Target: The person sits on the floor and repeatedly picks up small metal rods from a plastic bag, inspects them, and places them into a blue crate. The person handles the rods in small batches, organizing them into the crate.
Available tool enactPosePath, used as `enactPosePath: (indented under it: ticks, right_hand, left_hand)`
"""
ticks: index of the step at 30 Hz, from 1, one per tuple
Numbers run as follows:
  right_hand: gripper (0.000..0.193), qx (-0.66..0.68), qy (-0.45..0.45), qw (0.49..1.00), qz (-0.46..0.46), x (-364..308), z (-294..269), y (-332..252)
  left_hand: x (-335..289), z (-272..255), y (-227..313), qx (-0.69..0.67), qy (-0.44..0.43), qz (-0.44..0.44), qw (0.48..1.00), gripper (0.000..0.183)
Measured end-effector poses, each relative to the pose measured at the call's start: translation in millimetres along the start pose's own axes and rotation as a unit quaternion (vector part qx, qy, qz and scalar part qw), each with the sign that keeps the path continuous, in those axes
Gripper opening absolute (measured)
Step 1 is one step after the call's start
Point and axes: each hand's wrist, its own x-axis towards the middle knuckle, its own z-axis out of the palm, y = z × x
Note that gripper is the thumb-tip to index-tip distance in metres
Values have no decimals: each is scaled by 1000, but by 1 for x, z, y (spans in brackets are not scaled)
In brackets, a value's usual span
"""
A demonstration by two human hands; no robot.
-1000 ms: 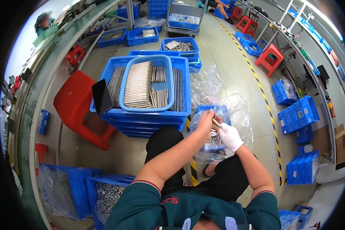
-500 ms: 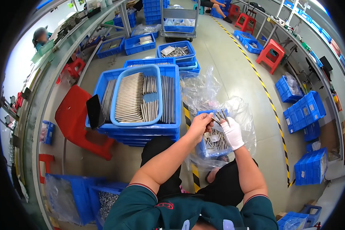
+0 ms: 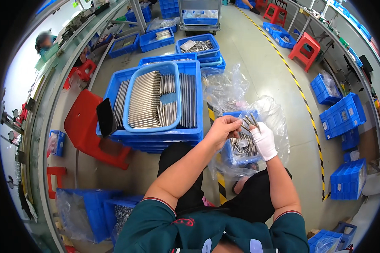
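Several slim metal rods [image 3: 251, 121] stick up from my right hand [image 3: 264, 140], which wears a white glove with bare fingertips and is closed round them. My bare left hand [image 3: 223, 130] pinches the end of a rod beside that bunch. Both hands are above a small blue bin [image 3: 228, 147] holding many loose metal rods [image 3: 244, 146] and a pale slip. To the left, a light-blue tray [image 3: 178, 110] with neat rows of rods [image 3: 143, 99] rests on a stack of larger blue crates [image 3: 200, 101], which also hold rods.
A black phone [image 3: 106, 117] leans at the crate's left edge, by a red stool [image 3: 82, 122]. Clear plastic bags [image 3: 274, 114] lie round the small bin. More blue bins [image 3: 198, 42] stand ahead, and blue crates [image 3: 344, 116] at right beyond a yellow-black floor stripe [image 3: 302, 95].
The view has shifted slightly, so things sit a little further right. My hands stay together over the small bin, with the rods still in them and the left fingers slightly shifted.
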Motion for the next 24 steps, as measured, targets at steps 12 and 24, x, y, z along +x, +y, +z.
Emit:
enactPosePath:
  ticks: [12,24]
  right_hand:
    - [18,30,0,999,-33,3,2,-12]
    - [18,50,22,998,-35,5,7,-1]
  left_hand:
    - [-6,-12,12,-148,-73,-80,983,13]
    - [-4,-1,7,-90,-41,-29,995,16]
